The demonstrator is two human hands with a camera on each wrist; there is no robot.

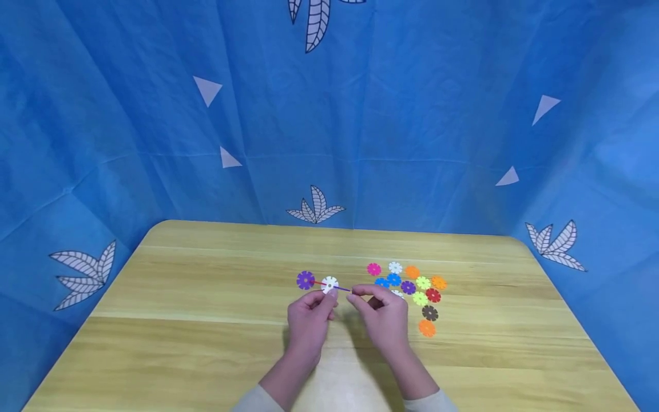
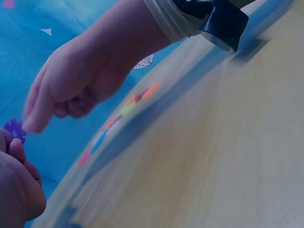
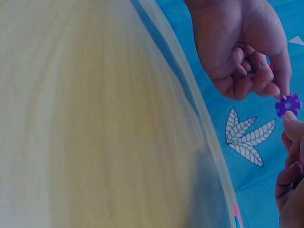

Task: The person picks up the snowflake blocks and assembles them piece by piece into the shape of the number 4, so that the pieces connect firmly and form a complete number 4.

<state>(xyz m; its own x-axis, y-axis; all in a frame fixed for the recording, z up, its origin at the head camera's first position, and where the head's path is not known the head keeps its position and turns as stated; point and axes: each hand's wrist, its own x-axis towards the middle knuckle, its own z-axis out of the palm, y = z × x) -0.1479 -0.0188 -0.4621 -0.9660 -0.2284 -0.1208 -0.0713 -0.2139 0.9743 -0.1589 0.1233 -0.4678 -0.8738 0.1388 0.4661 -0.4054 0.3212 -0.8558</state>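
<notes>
A short chain of notched plastic building discs is held above the table between both hands. In the head view, it runs from a purple disc (image 1: 305, 280) through an edge-on red disc (image 1: 318, 282) to a white disc (image 1: 329, 282) and an edge-on purple disc (image 1: 342, 288). My left hand (image 1: 310, 321) pinches the white disc at its lower edge. My right hand (image 1: 385, 320) pinches the right end of the edge-on purple disc. Face-on in the right wrist view, that purple disc (image 3: 293, 105) sits between the fingertips of both hands.
Several loose discs lie on the wooden table (image 1: 206, 343) right of the chain, among them a pink disc (image 1: 373, 269), a dark red disc (image 1: 433, 295), a brown disc (image 1: 429, 313) and an orange disc (image 1: 427, 328). A blue curtain (image 1: 412, 114) hangs behind the table.
</notes>
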